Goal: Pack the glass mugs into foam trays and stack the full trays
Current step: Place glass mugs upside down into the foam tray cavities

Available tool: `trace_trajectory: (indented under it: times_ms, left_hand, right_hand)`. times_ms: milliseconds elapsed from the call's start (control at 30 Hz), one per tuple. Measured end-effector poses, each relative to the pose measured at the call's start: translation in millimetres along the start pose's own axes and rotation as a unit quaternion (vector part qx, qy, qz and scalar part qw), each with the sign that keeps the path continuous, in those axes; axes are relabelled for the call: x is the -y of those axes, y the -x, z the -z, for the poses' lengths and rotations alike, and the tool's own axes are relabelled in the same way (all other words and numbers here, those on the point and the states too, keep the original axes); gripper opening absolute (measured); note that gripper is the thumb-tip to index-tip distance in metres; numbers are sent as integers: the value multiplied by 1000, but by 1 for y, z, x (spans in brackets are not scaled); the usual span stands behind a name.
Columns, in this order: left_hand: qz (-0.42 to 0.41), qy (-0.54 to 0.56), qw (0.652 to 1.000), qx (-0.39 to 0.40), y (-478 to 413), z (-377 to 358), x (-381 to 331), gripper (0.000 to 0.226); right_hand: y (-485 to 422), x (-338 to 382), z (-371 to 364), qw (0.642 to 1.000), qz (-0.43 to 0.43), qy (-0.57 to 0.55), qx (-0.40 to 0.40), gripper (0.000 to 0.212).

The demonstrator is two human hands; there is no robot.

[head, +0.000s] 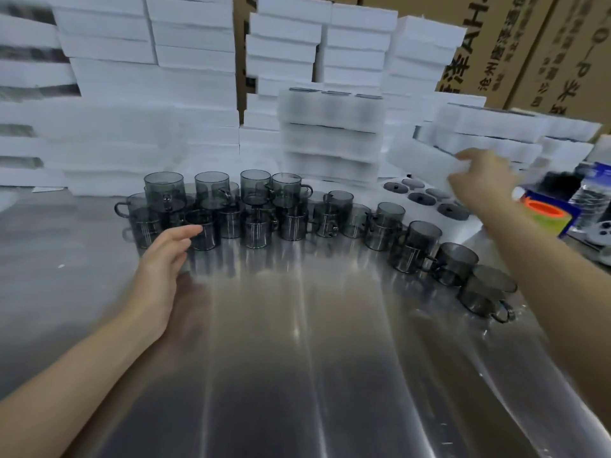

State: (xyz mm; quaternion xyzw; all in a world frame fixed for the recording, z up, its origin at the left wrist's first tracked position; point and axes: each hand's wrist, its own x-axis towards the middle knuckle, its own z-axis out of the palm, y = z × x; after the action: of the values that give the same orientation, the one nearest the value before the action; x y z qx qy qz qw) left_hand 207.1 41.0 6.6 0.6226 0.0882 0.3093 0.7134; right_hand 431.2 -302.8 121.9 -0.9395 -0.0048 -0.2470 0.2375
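Mugs (pixel 254 223) of smoky grey glass stand in a curved band across the steel tabletop (pixel 297 358), running from about 10 o'clock round to 3 o'clock. Many are set two high, one mug standing on another.

The left hand (pixel 162 266) lies at 9 o'clock. Its fingers are straight and close together, and its palm is turned toward a front-row mug (pixel 205 234). The fingertips reach that mug's side, but whether they touch it cannot be told. The hand holds nothing.

The right hand (pixel 479 183) is raised at 2 o'clock, blurred, with its fingers curled over the edge of a white foam tray (pixel 420 163). The hand grips this tray tilted, above the tabletop.

Just under it a filled tray (pixel 471 226) lies flat on the tabletop. Dark mugs are sunk in its round pockets, and it sits just beyond the right end of the band of mugs.

Behind the mugs at 12 o'clock rises a stack of full trays (pixel 330 140), with mug rims showing in the top one. A lower stack (pixel 489 130) stands at 2 o'clock behind the right hand.

Plain white foam blocks (pixel 148 94) are piled high across the back, from 9 to 1 o'clock. Printed cardboard boxes (pixel 545 54) tower at 1 to 2 o'clock. A blue box (pixel 573 211) with an orange piece on it sits at the 3 o'clock edge.
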Motion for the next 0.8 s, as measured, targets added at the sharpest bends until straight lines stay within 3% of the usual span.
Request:
trace_trajectory:
  times_ms: [167, 400, 567, 700, 800]
  left_hand:
    - [-1, 0, 1000, 3, 0, 1, 0, 34]
    - [-9, -19, 1000, 23, 2, 1, 2, 35]
    - [-10, -22, 1000, 20, -1, 4, 5, 35]
    - [3, -48, 999, 18, -2, 6, 7, 33]
    - [7, -68, 998, 12, 0, 7, 6, 23]
  right_hand:
    - [-3, -6, -45, 991, 44, 124, 20, 37]
    - [-24, -26, -42, 990, 77, 117, -21, 34]
    - [-21, -37, -50, 986, 81, 142, 13, 40]
    - [-13, -21, -36, 985, 35, 151, 77, 50]
    - [17, 11, -30, 986, 117, 119, -8, 48]
